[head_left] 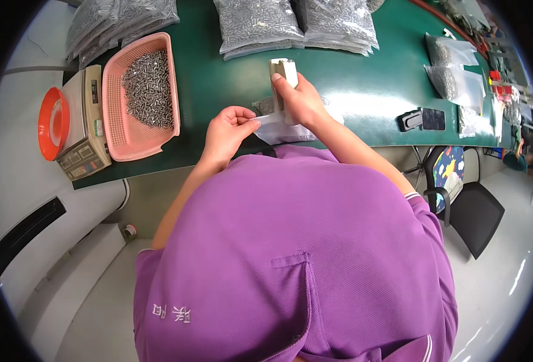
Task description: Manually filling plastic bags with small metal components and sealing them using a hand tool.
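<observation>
At the near edge of the green bench [218, 90], the right hand [300, 99] grips an upright beige handheld tool [283, 75], apparently a stapler, over a clear plastic bag [284, 131] whose edge the left hand [227, 133] pinches, with a pink basket [112, 90] of small metal parts [149, 87] at left.

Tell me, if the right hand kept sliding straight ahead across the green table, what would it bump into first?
Probably the stacked clear plastic bags of small metal parts. The right hand, gripping a cream handheld tool, points toward them, with bare green table between; depth is unclear.
</observation>
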`<state>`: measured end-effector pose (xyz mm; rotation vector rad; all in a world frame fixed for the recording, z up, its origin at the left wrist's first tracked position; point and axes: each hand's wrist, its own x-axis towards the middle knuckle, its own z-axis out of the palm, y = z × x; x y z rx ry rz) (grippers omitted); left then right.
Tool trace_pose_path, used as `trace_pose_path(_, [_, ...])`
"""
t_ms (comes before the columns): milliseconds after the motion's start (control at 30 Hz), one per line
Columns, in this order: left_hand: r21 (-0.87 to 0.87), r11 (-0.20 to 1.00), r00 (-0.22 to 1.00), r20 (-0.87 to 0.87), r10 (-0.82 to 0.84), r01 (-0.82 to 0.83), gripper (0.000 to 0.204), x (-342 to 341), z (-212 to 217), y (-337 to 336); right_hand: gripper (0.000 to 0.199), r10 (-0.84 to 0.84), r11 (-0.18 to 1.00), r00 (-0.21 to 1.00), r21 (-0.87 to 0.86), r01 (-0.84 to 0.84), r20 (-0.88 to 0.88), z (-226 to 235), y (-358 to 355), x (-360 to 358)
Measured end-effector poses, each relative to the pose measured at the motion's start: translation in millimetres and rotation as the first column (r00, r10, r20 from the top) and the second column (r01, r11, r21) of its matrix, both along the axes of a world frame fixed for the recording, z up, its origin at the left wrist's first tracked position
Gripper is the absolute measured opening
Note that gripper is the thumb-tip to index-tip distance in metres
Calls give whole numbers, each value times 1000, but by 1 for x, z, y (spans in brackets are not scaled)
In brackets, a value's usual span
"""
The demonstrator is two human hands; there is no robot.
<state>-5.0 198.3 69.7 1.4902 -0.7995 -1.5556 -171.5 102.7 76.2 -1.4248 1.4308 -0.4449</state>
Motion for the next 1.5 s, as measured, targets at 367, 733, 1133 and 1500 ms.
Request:
trace_pose_path(367, [198,978,998,25,58,-62,20,-2,7,2,66,55,998,998,-12,-55,-31,10,19,35])
trace_pose_path(733, [267,961,910,-377,173,-72,24,-6,7,5,62,100,994,994,59,-97,-45,14,13,43])
trace_pose_path(1133, [-75,997,980,197,-14,29,18,-11,-10,11,62,-91,975,947,-220,22,-308,31,-43,-63])
trace_pose_path(1500, [-179,970,927,365,-90,164,10,-9,-4,2,47,-105,734,786,-580,-352,-609,-23,-33,-162])
